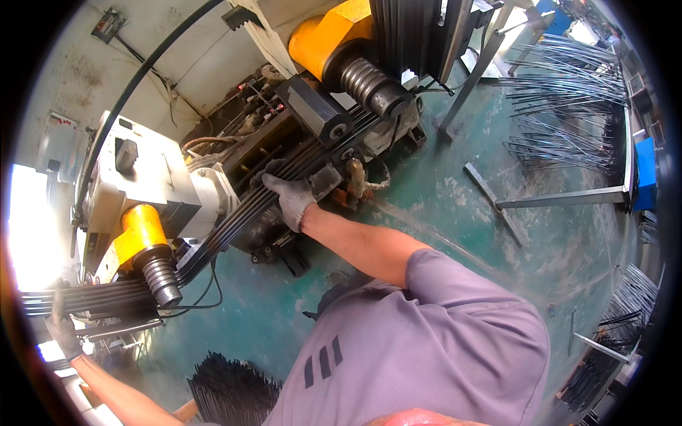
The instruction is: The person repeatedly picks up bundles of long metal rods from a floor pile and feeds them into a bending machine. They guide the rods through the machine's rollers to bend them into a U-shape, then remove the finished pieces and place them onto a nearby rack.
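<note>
A bundle of long dark metal rods [238, 216] lies across a machine, from the far left edge up to the upper middle. My right hand [288, 199], in a grey-white work glove, wraps its fingers over the bundle near the middle, thumb on the near side. At the far left my gloved left hand [62, 330] is closed around the rods close to their ends. Between the hands, a yellow machine head [142, 227] with a ribbed steel cylinder [162, 280] stands beside the rods. A second yellow head [330, 35] with a ribbed cylinder [369, 82] is farther up, next to a dark block [312, 110].
A white machine housing [145, 167] and a black hose [117, 106] are at the left. Many thin rods [568, 106] fill a metal rack [568, 197] at right. Dark rods [234, 387] stand bundled near my body. A steel bar [494, 202] lies on the green floor [440, 184].
</note>
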